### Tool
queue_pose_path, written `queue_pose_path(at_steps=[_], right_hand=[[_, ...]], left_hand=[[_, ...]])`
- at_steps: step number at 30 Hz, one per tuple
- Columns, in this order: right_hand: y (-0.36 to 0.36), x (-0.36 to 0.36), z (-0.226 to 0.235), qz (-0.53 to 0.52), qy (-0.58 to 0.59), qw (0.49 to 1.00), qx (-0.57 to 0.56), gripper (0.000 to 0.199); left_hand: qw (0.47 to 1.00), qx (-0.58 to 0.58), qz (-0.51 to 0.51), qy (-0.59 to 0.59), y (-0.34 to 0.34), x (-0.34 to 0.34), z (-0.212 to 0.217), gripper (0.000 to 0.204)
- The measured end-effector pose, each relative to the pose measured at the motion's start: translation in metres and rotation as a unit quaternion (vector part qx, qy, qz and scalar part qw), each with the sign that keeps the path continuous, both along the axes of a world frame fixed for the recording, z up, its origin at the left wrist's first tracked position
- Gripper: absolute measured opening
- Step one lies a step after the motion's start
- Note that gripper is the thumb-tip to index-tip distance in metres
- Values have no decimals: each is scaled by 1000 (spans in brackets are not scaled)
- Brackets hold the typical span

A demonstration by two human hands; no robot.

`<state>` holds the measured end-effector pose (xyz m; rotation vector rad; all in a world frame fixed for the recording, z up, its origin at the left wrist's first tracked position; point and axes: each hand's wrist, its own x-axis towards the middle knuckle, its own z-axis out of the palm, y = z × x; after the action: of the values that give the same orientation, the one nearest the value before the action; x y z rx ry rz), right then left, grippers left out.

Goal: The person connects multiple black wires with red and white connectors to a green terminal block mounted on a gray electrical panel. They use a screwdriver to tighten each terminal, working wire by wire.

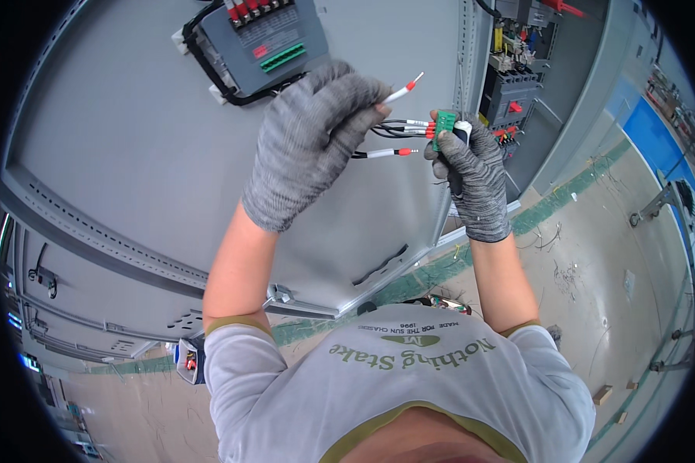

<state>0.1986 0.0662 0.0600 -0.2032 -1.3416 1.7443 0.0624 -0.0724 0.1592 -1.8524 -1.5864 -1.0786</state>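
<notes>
My left hand (305,143), in a grey knit glove with bare fingertips, pinches a wire (398,95) with a white sleeve and a red ferrule, its metal tip pointing up and right. In my gloved right hand (479,185) is a green terminal plug (444,123), held between thumb and fingers. A black-and-white tool handle (462,133) lies in the same grip; its kind is partly hidden by the fingers. Several red-ferruled wires (417,129) enter the plug's left side. Below them a loose wire (386,153) with a red ferrule ends short of the plug.
A grey device (262,46) with a green socket and red-capped wires is mounted on the cabinet panel (170,154). At right stand breakers (511,104) inside an open cabinet. Wire scraps (567,278) litter the floor. A white bag (189,361) stands lower left.
</notes>
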Motion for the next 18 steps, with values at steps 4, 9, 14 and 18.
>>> queue_pose_path(at_steps=[4,9,14,18], right_hand=[[1,1,-1,-24,27,999,-4,26],[8,3,0,32,16,999,6,26],[14,2,4,112,63,991,-46,25],[24,0,3,171,82,982,-25,26]], left_hand=[[991,-63,14,121,23,-3,1,13],[985,-94,-2,148,23,-6,-7,15],[983,-96,-11,158,21,-7,-6,15],[985,-98,-20,142,22,-8,-4,14]])
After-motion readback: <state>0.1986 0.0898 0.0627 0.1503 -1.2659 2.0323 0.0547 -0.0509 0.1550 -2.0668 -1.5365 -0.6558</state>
